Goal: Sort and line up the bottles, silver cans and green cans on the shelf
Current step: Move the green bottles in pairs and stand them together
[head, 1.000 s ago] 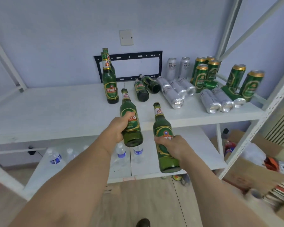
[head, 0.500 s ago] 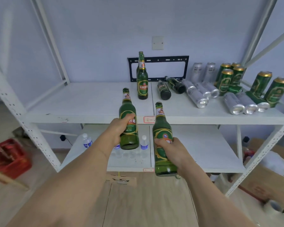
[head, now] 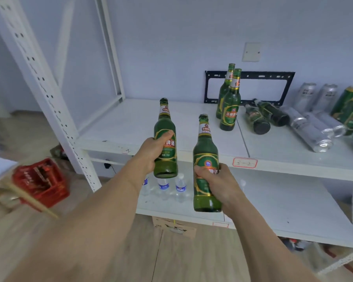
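Each hand, left (head: 151, 153) and right (head: 218, 183), wraps one upright bottle (head: 165, 137) (head: 206, 159), probably headed for the shelf's (head: 130, 123) bare left end.

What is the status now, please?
Left hand grips one bottle, right hand another. Both upright, off the shelf. Nothing in the way.

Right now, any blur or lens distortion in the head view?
Head view: left side smears, the red crate is blurred; the white shelf upright leans from wide-angle distortion. Both held bottles stay sharp, the left-hand bottle and the right-hand bottle, labels legible.
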